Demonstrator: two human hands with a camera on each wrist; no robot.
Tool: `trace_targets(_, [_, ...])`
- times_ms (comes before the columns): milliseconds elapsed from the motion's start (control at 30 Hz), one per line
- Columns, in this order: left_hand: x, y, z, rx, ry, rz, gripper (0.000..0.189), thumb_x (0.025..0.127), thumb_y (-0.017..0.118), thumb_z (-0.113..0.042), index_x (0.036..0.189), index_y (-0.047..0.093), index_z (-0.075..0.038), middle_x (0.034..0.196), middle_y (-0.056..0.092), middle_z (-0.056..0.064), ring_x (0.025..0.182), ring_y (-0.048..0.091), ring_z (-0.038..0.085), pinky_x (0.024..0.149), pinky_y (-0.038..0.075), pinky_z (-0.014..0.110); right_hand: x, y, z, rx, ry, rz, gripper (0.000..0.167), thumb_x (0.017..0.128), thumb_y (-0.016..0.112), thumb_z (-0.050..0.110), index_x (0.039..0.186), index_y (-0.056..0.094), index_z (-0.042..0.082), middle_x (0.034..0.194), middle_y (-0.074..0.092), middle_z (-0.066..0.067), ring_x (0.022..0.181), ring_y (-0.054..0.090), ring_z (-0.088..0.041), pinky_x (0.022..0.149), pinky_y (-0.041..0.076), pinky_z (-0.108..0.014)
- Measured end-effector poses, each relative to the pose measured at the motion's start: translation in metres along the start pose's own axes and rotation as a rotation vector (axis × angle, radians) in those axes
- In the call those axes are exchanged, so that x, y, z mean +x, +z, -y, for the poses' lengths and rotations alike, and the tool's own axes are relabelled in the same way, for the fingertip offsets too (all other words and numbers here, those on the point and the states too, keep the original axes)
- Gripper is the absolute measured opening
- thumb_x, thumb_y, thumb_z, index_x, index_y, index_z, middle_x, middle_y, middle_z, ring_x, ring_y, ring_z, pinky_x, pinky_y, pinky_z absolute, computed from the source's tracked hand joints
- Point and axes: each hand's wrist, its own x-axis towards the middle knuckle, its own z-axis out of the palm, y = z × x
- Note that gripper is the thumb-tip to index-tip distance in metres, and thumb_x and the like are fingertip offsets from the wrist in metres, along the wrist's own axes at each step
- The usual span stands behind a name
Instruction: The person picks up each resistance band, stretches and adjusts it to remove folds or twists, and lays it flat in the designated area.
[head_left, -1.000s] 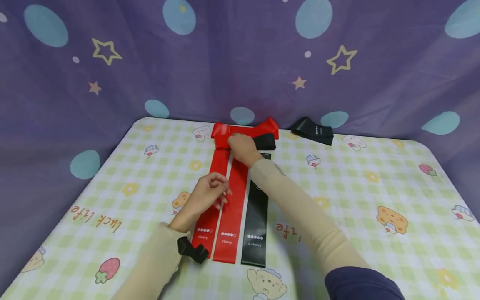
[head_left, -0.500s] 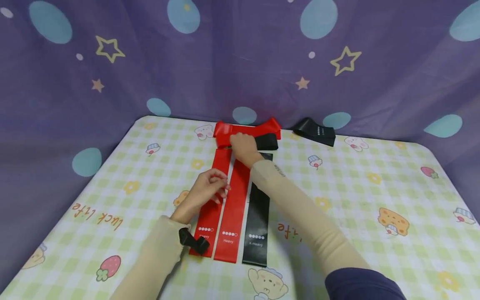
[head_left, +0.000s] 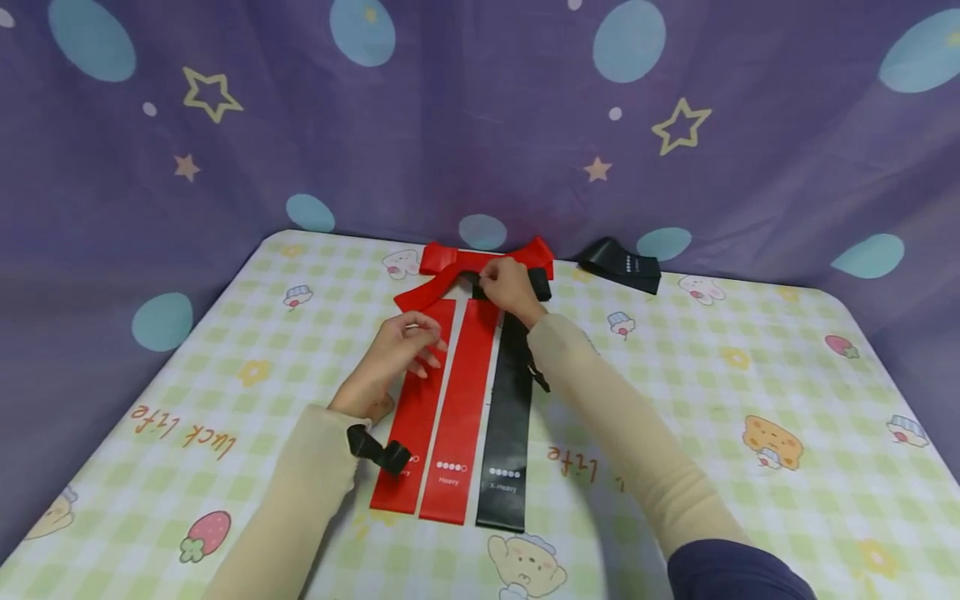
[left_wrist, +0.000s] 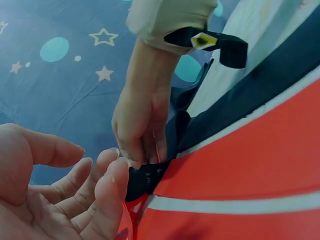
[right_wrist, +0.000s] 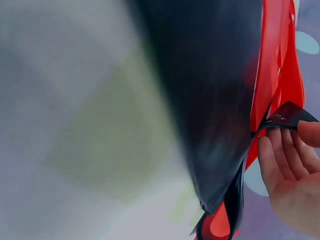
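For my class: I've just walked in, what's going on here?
A person's right hand pinches a glossy black band near the far ends of two flat red strips and one flat black strip, laid side by side. Their left hand, holding nothing, is over the left red strip. A folded black band lies behind, to the right.

Rm unclear: starry curtain (head_left: 480,125), checked tblcloth (head_left: 686,375).

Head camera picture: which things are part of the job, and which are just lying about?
Seem part of the job:
right hand, pinching a black band
left hand, holding nothing
flat left red band, middle red band and right black band
red heap by the right hand

Seem just there:
folded black band, back right, untouched
checked tablecloth
purple curtain
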Motion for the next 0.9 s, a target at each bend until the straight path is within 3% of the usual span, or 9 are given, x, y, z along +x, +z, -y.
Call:
trace_targets(133, [0.008,0.004,-0.008,-0.003,-0.002,0.006,0.023,0.096,0.049,-0.015,0.111,0.051,0.002,0.086,0.067,0.008,0.059,0.062,0.011,0.054,0.052,0.021,-0.001,-0.006,-0.004,0.029,0.045,-0.007,0.020,0.093,0.052,0.012,0.102,0.067,0.001,0.093,0.068,-0.013,0.078,0.059,-0.023,0.075,0.051,-0.034])
trace_targets(300, [0.017,0.013,-0.015,0.008,-0.018,-0.002,0.024,0.096,0.051,-0.016,0.112,0.052,0.002,0.097,0.067,0.020,0.060,0.061,0.014,0.052,0.051,0.020,-0.002,-0.016,-0.004,0.057,0.040,-0.039,0.017,0.092,0.052,0.010,0.101,0.064,0.001,0.093,0.067,-0.015,0.082,0.059,-0.025,0.076,0.050,-0.034])
trace_targets(500, [0.034,0.023,-0.020,0.046,0.012,-0.074,0.024,0.095,0.052,-0.014,0.112,0.055,0.003,0.104,0.062,0.023,0.069,0.059,0.019,0.056,0.052,0.022,-0.005,-0.028,-0.006,0.089,-0.001,-0.074,0.015,0.091,0.055,0.009,0.099,0.064,0.000,0.095,0.069,-0.016,0.086,0.060,-0.027,0.081,0.049,-0.035])
trace_targets(667, [0.045,0.031,-0.026,0.157,0.110,-0.153,0.030,0.091,0.053,-0.009,0.117,0.057,0.005,0.109,0.059,0.018,0.088,0.057,0.029,0.073,0.052,0.031,-0.010,-0.035,-0.010,0.123,-0.035,-0.068,0.015,0.089,0.054,0.007,0.099,0.063,-0.001,0.098,0.068,-0.017,0.091,0.060,-0.026,0.086,0.047,-0.034])
trace_targets(900, [0.061,0.042,-0.038,0.430,0.353,-0.207,0.038,0.088,0.056,-0.008,0.125,0.053,0.003,0.126,0.055,0.021,0.115,0.051,0.034,0.101,0.042,0.044,-0.019,-0.044,-0.013,0.172,-0.074,-0.022,0.015,0.090,0.055,0.005,0.101,0.062,-0.002,0.096,0.067,-0.018,0.088,0.060,-0.026,0.081,0.046,-0.030])
